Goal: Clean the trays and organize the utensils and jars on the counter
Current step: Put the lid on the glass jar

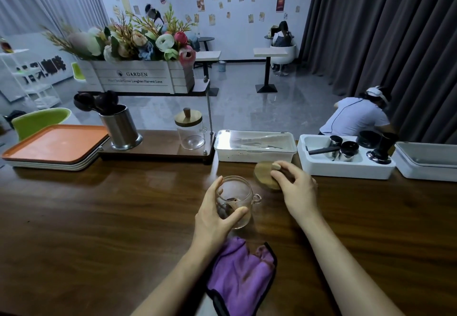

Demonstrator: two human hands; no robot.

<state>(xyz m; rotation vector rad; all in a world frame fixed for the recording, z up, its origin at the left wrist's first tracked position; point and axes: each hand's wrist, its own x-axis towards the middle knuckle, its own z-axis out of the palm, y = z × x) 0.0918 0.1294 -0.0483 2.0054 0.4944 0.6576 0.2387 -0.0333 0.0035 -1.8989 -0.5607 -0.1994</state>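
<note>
Head view. My left hand [215, 216] grips the open glass jar [237, 189], thumb and fingers curled round its wall; the jar stands upright at the centre of the wooden counter [99, 216]. My right hand [296, 192] pinches the knob of the wooden lid [264, 174], just right of and beyond the jar. A purple cloth [242, 278] lies near me, under my left wrist. Far left: stacked orange trays [57, 142]; beside them a steel utensil holder [121, 127] and a second, lidded jar [190, 130].
</note>
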